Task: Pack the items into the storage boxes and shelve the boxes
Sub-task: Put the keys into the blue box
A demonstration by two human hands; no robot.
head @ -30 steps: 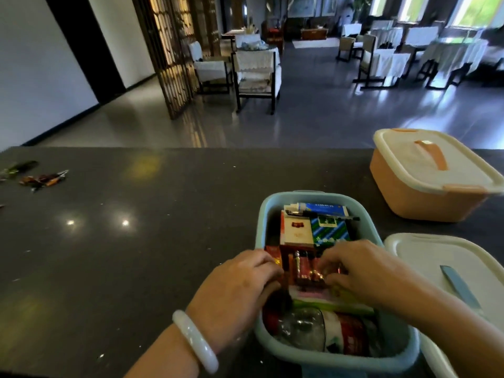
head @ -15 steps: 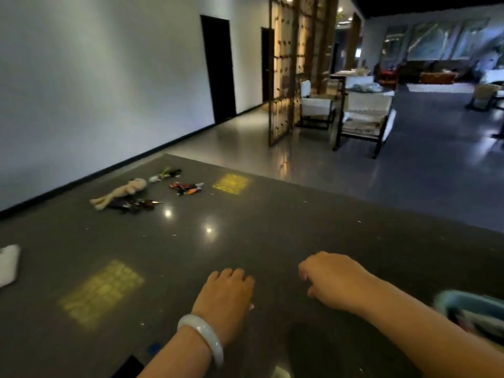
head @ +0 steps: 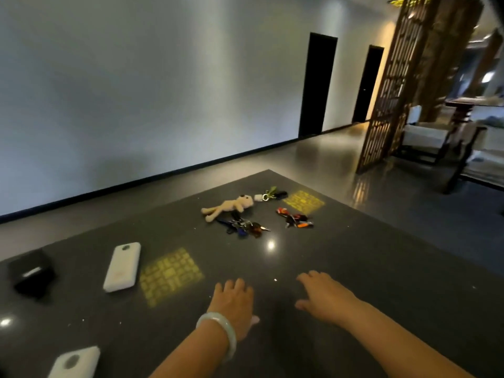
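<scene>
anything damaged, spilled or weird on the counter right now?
Nothing stands out. The plush toy, three key bunches and two white power banks lie loose on the dark counter, unpacked but intact. A black box sits at the left edge. Both hands hover open, empty.

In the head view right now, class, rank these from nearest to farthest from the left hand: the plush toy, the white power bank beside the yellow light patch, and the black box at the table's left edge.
1. White power bank, just left of the left hand.
2. Plush toy, ahead, beside the keys.
3. Black box, far left edge.
</scene>
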